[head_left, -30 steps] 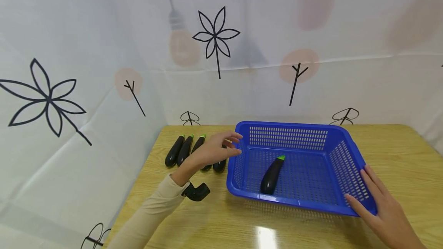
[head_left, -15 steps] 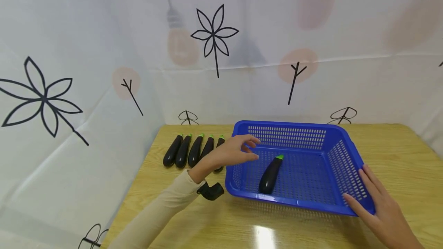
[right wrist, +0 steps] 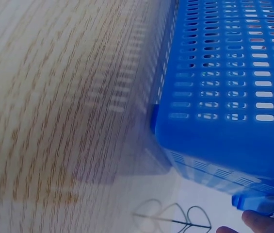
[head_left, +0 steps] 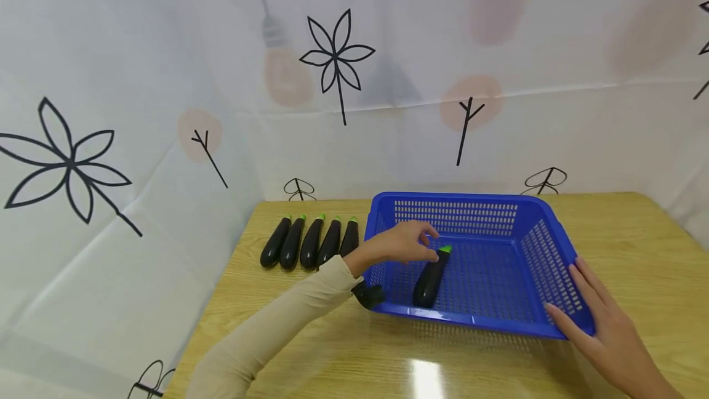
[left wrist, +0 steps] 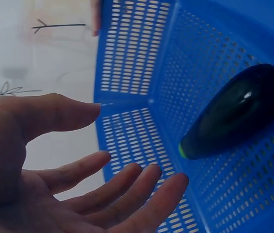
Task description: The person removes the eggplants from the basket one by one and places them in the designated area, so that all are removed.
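Note:
Inside the blue plastic basket [head_left: 473, 320] lies one dark eggplant [head_left: 428, 287] with a green stem end. My left hand [head_left: 408, 242] reaches over the basket's left side, close to that stem end, fingers spread and holding nothing. In the left wrist view the thumb and fingers stand apart from the eggplant [left wrist: 238, 114]. My right hand [head_left: 606, 331] grips the basket's right rim near the front corner, thumb toward the inside. Only a few of its fingertips [right wrist: 260, 221] show beside the rim in the right wrist view.
Several more eggplants [head_left: 310, 245] lie side by side on the wooden table [head_left: 310, 331], left of the basket; my left forearm partly covers the nearest one. A white cloth [head_left: 415, 140] with plant drawings hangs behind and to the left.
My left hand has moved right, from beside the row of eggplants to over the basket, near the eggplant inside. The right hand stays on the rim.

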Available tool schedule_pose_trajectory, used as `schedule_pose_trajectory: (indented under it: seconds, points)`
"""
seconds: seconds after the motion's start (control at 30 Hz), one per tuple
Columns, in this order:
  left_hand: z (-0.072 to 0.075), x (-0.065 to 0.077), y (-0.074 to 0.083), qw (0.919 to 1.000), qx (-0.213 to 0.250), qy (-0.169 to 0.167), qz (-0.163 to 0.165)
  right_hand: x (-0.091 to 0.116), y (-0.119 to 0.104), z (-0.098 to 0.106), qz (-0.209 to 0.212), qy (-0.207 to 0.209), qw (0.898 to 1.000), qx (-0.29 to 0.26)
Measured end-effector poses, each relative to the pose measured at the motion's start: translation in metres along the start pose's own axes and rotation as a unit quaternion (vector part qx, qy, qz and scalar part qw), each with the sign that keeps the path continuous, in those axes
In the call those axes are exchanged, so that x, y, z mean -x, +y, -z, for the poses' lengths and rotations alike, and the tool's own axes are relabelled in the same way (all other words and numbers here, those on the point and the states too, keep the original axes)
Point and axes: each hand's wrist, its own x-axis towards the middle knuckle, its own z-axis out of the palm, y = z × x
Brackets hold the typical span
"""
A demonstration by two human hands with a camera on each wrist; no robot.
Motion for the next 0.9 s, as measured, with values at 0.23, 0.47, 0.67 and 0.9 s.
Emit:
schedule_pose_trajectory:
  seconds: [0.23,0.47,0.67,0.9]
  points:
    - [-0.02,-0.019,0.005,0.9986,-0.02,-0.017,0.046,0.0,-0.001,0.002,0.014,0.008,1.0,-0.003]
    - [-0.026,-0.034,0.011,0.9946,-0.042,-0.008,0.094,-0.002,-0.003,0.003,0.012,0.007,1.0,-0.004]
    - [-0.029,-0.047,0.011,0.9906,-0.056,-0.029,0.121,-0.003,-0.003,0.004,0.014,0.008,1.0,-0.002]
    - [-0.039,-0.055,0.007,0.9844,-0.072,-0.071,0.144,-0.001,-0.001,0.002,0.012,0.007,1.0,0.001]
